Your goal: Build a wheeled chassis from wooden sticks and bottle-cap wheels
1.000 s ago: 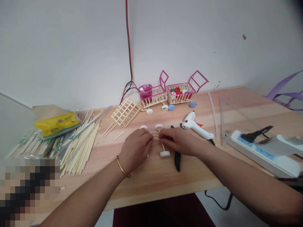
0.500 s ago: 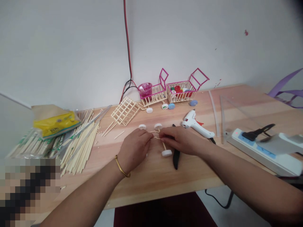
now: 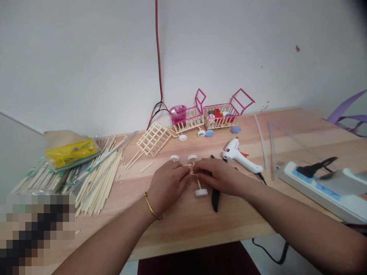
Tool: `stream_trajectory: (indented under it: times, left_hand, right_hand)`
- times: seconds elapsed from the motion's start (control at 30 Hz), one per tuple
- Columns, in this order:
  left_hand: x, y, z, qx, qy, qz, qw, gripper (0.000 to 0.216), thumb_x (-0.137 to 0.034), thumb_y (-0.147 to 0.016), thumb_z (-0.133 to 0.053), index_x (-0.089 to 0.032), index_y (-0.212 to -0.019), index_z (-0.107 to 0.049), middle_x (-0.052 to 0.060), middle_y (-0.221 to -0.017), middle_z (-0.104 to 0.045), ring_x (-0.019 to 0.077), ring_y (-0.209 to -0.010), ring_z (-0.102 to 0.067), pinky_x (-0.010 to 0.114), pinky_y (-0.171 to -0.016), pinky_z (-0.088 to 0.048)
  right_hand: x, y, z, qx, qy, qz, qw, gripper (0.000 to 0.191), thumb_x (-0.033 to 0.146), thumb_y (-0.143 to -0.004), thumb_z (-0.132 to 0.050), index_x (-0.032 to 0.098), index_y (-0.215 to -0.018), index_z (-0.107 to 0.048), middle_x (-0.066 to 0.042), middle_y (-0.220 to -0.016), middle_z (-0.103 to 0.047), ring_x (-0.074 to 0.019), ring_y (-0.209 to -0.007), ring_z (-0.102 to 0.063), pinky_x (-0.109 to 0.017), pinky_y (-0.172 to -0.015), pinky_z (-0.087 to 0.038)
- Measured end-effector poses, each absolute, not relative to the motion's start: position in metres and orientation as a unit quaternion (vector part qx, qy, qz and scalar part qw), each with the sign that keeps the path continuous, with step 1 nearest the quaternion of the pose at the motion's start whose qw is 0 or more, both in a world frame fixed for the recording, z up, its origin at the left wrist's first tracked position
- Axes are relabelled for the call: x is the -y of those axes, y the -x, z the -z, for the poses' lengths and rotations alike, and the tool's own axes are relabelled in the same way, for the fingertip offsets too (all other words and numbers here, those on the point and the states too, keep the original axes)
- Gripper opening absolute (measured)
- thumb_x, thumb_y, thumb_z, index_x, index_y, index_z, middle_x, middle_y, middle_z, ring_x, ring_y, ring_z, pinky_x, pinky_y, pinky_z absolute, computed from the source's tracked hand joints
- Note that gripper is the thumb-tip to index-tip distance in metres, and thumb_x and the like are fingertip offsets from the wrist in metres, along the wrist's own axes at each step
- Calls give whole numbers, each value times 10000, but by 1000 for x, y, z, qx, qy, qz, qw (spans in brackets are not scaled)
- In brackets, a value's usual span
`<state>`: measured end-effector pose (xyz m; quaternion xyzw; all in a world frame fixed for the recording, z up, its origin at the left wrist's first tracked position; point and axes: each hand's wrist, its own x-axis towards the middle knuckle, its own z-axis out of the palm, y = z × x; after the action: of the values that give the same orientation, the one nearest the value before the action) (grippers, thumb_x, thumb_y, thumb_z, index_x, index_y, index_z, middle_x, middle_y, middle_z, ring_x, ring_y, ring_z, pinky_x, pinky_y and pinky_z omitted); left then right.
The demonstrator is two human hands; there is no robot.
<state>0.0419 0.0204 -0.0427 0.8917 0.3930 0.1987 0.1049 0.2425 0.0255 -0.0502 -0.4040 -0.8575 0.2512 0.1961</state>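
Observation:
Low over the table, my left hand [image 3: 169, 183] and my right hand [image 3: 215, 173] meet at a small wheeled frame of wooden sticks [image 3: 200, 184]. White bottle-cap wheels show at its ends: one bottle cap [image 3: 201, 192] nearest me, another bottle cap [image 3: 192, 157] behind my fingers, and a third bottle cap [image 3: 174, 157] beyond my left hand. Fingers of both hands are closed in a pinch on the stick frame, fingertips nearly touching. My hands hide much of it. A black-handled tool [image 3: 215, 199] lies partly under my right hand.
A white glue gun [image 3: 241, 157] and a power strip [image 3: 312, 187] lie right. Wooden sticks [image 3: 99, 187] and a yellow packet [image 3: 71, 152] lie left. Behind stand a stick lattice [image 3: 155, 139], a cart with a purple cup [image 3: 187, 120], and a cart with colored caps [image 3: 222, 114].
My fingertips have come closer together over the stick frame. The whole view has shifted slightly, so the table's things appear a little lower and farther right.

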Motion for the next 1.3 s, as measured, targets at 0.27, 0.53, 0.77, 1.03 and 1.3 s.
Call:
stream_trajectory:
  times: [0.27,0.53,0.77,1.03,1.3]
  left_hand:
    - [-24,-41,44,-395,-882,-225,123,126,-205,-866,-544,-161,-785,-629,25,-730,-582,156,-718,-508,283,-648,-415]
    - [-23,-39,43,-400,-877,-240,114,132,-213,-860,-568,-161,-759,-635,27,-726,-591,155,-724,-522,275,-649,-418]
    - [-20,-39,42,-384,-890,-228,94,134,-200,-875,-537,-162,-799,-641,40,-781,-616,166,-760,-533,290,-682,-436]
    - [-20,-40,43,-382,-888,-233,103,153,-217,-884,-520,-163,-802,-638,42,-779,-603,163,-756,-527,293,-677,-441]
    - [-20,-40,43,-379,-888,-240,102,158,-205,-882,-516,-161,-790,-637,44,-771,-593,160,-751,-528,290,-673,-444]
  right_hand:
    - [-24,-244,50,857,405,-255,190,85,156,-870,-484,178,-841,-561,-7,-783,-595,-129,-717,-517,-242,-649,-358]
    - [-25,-243,48,852,418,-257,185,108,177,-876,-469,181,-850,-574,-17,-791,-607,-140,-723,-525,-250,-653,-358]
    - [-25,-243,50,855,413,-251,189,103,192,-884,-470,181,-847,-566,-17,-796,-598,-139,-735,-525,-245,-658,-357]
    - [-25,-242,50,857,415,-245,182,96,184,-882,-475,182,-836,-559,-15,-786,-599,-136,-727,-524,-244,-653,-357]
    - [-23,-242,48,857,418,-243,180,83,176,-869,-489,177,-851,-570,-17,-790,-608,-138,-725,-526,-250,-654,-360]
